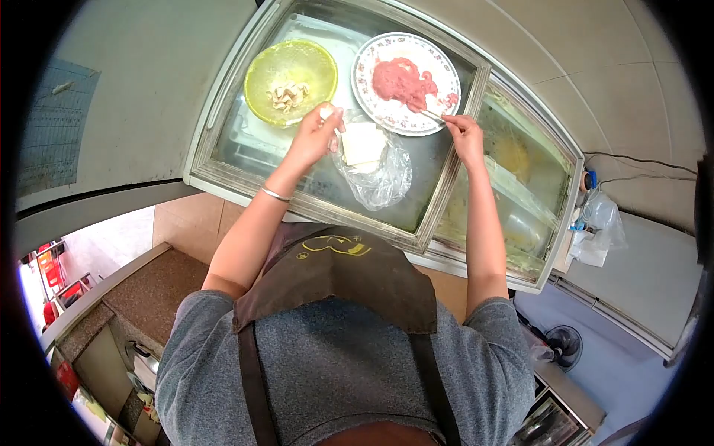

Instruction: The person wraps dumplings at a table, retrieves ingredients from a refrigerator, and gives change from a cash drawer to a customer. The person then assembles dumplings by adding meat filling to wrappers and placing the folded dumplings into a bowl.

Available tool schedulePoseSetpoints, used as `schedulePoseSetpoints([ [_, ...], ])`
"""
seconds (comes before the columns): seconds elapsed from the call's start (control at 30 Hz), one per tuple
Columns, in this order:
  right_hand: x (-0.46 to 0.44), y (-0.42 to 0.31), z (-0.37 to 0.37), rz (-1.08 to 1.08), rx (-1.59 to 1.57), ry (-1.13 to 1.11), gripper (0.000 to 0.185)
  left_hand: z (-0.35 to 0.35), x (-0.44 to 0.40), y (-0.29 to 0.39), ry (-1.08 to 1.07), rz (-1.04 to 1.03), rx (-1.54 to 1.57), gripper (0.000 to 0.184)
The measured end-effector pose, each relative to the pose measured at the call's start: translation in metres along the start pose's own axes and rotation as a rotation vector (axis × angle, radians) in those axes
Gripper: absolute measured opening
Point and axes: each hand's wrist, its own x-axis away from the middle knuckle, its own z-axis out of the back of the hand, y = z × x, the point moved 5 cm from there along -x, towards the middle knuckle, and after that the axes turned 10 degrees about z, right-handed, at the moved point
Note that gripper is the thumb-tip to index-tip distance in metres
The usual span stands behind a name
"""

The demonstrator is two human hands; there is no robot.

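Note:
My left hand is closed, pinching a small pale wrapper beside the yellow-green bowl. Several folded wontons lie in the bottom of that bowl. My right hand grips a thin, light-coloured stick, whose far end reaches the pink minced meat. The meat is spread on a white plate with a patterned rim. Between my hands, a stack of square white wrappers sits on a clear plastic bag.
Everything stands on the glass top of a chest freezer with sliding, framed panes. A second pane lies to the right. Beyond it hangs a plastic bag, and a small fan stands lower right. A brown counter is at the left.

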Motion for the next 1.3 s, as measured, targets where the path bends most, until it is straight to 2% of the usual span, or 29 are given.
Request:
schedulePoseSetpoints([
  [0.1, -0.001, 0.011, -0.004, 0.012, 0.049, -0.099, 0.017, 0.024, -0.01, 0.014, 0.055, -0.057, 0.057, 0.021],
  [0.17, -0.003, 0.011, -0.001, 0.011, 0.032, -0.065, 0.018, 0.048, -0.018, 0.022, 0.082, -0.097, 0.052, 0.023],
  [0.23, 0.002, 0.012, 0.001, 0.0, 0.018, -0.026, 0.018, 0.07, -0.02, 0.041, 0.352, -0.345, -0.246, 0.031],
  [0.27, 0.005, 0.012, -0.001, -0.011, 0.028, -0.064, 0.018, 0.071, -0.019, 0.043, 0.351, -0.345, -0.246, 0.031],
  [0.33, 0.01, 0.01, -0.005, -0.021, 0.038, -0.101, 0.018, 0.072, 0.001, 0.066, 0.705, -0.692, -0.642, 0.044],
  [0.37, 0.012, 0.002, -0.008, -0.071, 0.022, -0.138, 0.017, 0.068, 0.008, 0.071, 0.705, -0.692, -0.642, 0.044],
  [0.43, 0.02, -0.006, -0.018, -0.123, 0.005, -0.178, 0.016, 0.057, 0.023, 0.075, 0.646, -0.586, -0.445, 0.05],
  [0.5, 0.03, -0.008, -0.035, -0.266, -0.295, -0.209, 0.017, 0.049, 0.027, 0.066, 0.601, -0.589, -0.416, 0.049],
  [0.53, 0.034, -0.013, -0.04, -0.255, -0.385, -0.216, 0.018, 0.045, 0.027, 0.06, 0.556, -0.592, -0.388, 0.048],
  [0.63, 0.053, -0.044, -0.052, -0.357, -0.467, -0.271, 0.019, 0.041, 0.031, 0.042, 0.537, -0.589, -0.397, 0.046],
  [0.7, 0.067, -0.05, -0.065, -0.304, -0.452, -0.277, 0.017, 0.04, 0.035, 0.033, 0.532, -0.576, -0.38, 0.044],
  [0.77, 0.077, -0.055, -0.076, -0.081, -0.333, -0.273, 0.016, 0.038, 0.036, 0.022, 0.546, -0.571, -0.384, 0.043],
  [0.9, 0.081, -0.056, -0.083, -0.077, -0.275, -0.238, 0.016, 0.028, 0.04, 0.005, 0.509, -0.548, -0.355, 0.037],
  [0.97, 0.081, -0.052, -0.088, -0.08, -0.25, -0.244, 0.017, 0.022, 0.027, -0.022, 0.251, -0.315, 0.12, 0.031],
  [1.0, 0.08, -0.052, -0.089, -0.081, -0.227, -0.25, 0.018, 0.019, 0.023, -0.035, 0.164, -0.185, 0.242, 0.025],
  [1.03, 0.079, -0.053, -0.088, -0.08, -0.226, -0.248, 0.018, 0.021, 0.02, -0.044, 0.163, -0.187, 0.242, 0.025],
  [1.13, 0.078, -0.056, -0.087, -0.173, -0.283, -0.306, 0.02, 0.0, 0.009, -0.084, -0.204, 0.223, 0.149, 0.019],
  [1.2, 0.078, -0.058, -0.087, -0.252, -0.503, -0.334, 0.021, -0.016, 0.016, -0.075, -0.228, 0.285, 0.256, 0.02],
  [1.23, 0.077, -0.064, -0.085, -0.25, -0.503, -0.337, 0.021, -0.026, 0.021, -0.068, -0.253, 0.347, 0.362, 0.02],
  [1.27, 0.074, -0.075, -0.08, -0.302, -0.562, -0.352, 0.02, -0.033, 0.024, -0.058, -0.221, 0.31, 0.5, 0.02],
  [1.3, 0.073, -0.084, -0.075, -0.354, -0.619, -0.364, 0.02, -0.037, 0.022, -0.059, -0.224, 0.31, 0.499, 0.02],
])
